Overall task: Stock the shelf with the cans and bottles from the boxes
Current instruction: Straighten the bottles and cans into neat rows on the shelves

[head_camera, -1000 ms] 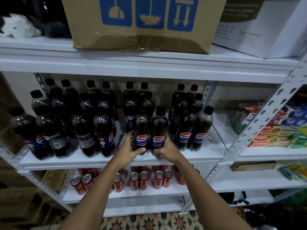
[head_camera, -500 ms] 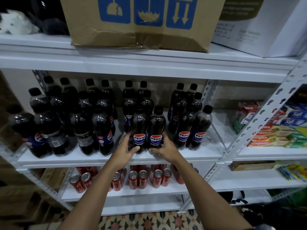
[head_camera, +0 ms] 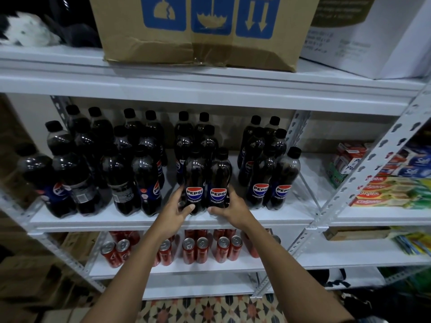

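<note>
Setting two Pepsi bottles at the shelf's front edge.

Left hand (head_camera: 173, 209) grips the left bottle (head_camera: 194, 183), right hand (head_camera: 229, 207) the right bottle (head_camera: 219, 180); both now pushed slightly deeper, nearly placed before the rear rows.

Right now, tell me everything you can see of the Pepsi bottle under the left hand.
The Pepsi bottle is dark, glossy plastic, full of dark cola, with a black cap on and a label facing out that shows the round red, white and blue Pepsi logo. It stands upright near the front edge of the white middle shelf, close beside a matching bottle held by the right hand. The left hand grips its lower body, thumb across the front below the label.
</note>
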